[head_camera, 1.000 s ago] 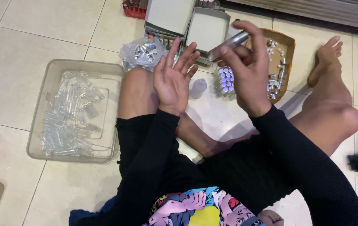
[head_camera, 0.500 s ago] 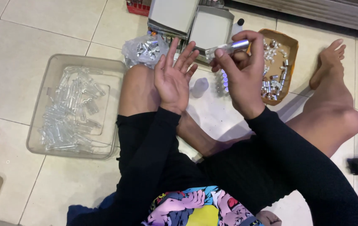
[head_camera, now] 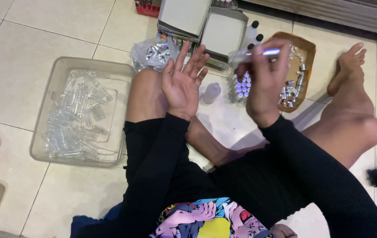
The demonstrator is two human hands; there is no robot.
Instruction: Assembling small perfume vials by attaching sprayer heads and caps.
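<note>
I sit on a tiled floor with my legs spread. My right hand (head_camera: 265,79) is raised and gripped on a small slim clear tube with a silvery end (head_camera: 252,53), held sideways. My left hand (head_camera: 183,81) is open, palm up, fingers spread, holding nothing, just above my left knee. Between my legs stands a cluster of small vials with purple tops (head_camera: 241,84) and one small translucent bottle (head_camera: 211,93).
A clear plastic tray (head_camera: 47,112) with several clear tubes lies at my left. A plastic bag of silvery caps (head_camera: 153,53), two grey boxes (head_camera: 206,24) and a brown tray of metal parts (head_camera: 305,55) lie ahead. My right foot (head_camera: 349,66) rests beside it.
My right hand has turned the tube from tilted to nearly level and shifted slightly right. My left hand stays open, palm up.
</note>
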